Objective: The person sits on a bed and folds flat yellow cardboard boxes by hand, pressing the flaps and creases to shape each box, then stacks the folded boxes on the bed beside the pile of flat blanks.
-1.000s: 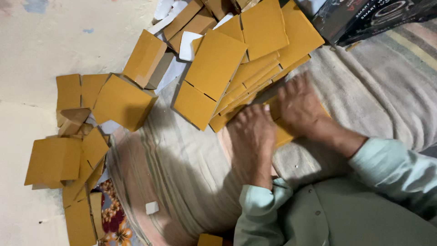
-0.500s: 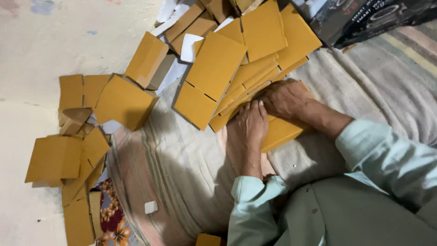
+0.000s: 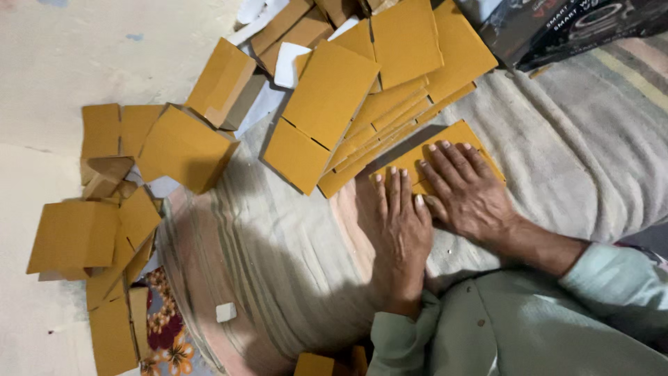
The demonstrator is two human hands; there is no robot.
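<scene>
A flat yellow-brown cardboard blank (image 3: pixel 456 137) lies on the striped grey cloth (image 3: pixel 278 244) in front of me. My right hand (image 3: pixel 467 191) rests palm down on it with fingers spread. Just to its left, my left hand (image 3: pixel 400 226) also lies flat, fingertips on the blank's near corner and palm on the cloth. Neither hand grips anything. Just beyond the blank sits a fanned stack of similar flat blanks (image 3: pixel 376 104).
Folded-up cardboard boxes (image 3: pixel 184 146) and loose flat pieces (image 3: pixel 73 233) are scattered on the pale floor at the left. A dark printed carton (image 3: pixel 570 24) stands at the top right. A small white scrap (image 3: pixel 225 312) lies on the cloth's edge.
Both hands have slid slightly back toward me and flattened out, fingers now spread on the blank. The piles around have not moved.
</scene>
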